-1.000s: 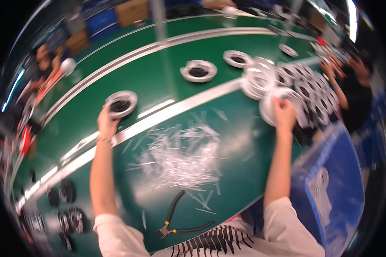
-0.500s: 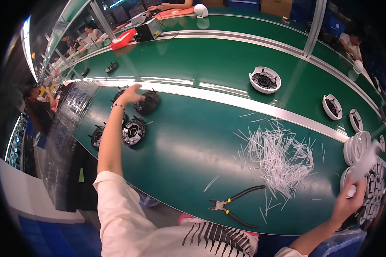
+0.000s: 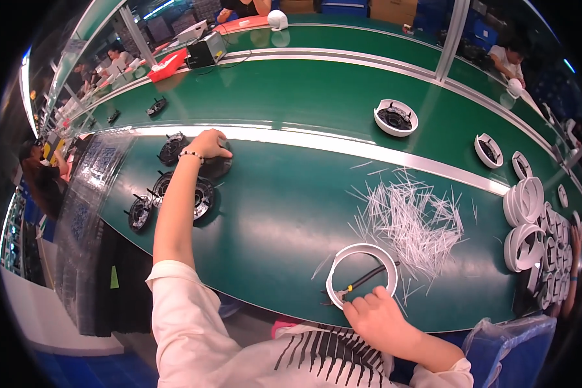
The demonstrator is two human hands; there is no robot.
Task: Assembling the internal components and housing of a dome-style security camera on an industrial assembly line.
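My left hand [image 3: 208, 143] is at the far left of the near surface, its fingers closed over a round black part [image 3: 220, 169] that it largely hides. More round black parts with upright prongs [image 3: 202, 196] lie around my left forearm. In front of my body, my right hand [image 3: 380, 318] grips the lower rim of a white plastic ring [image 3: 331, 279]. Through the ring's opening I see cutting pliers [image 3: 366, 277] with black handles and yellow bands, partly hidden by the ring and hand.
A heap of thin white strips [image 3: 410, 223] lies right of centre. White rings [image 3: 522, 249] are stacked at the right, where another person's hand [image 3: 577, 236] shows. Along the belt [image 3: 291, 84] beyond the metal rail sit white housings with black parts inside [image 3: 396, 119].
My right hand has brought the white ring from the right-hand stacks to above the pliers. My left hand has come down onto the black part. The whole view has shifted slightly.
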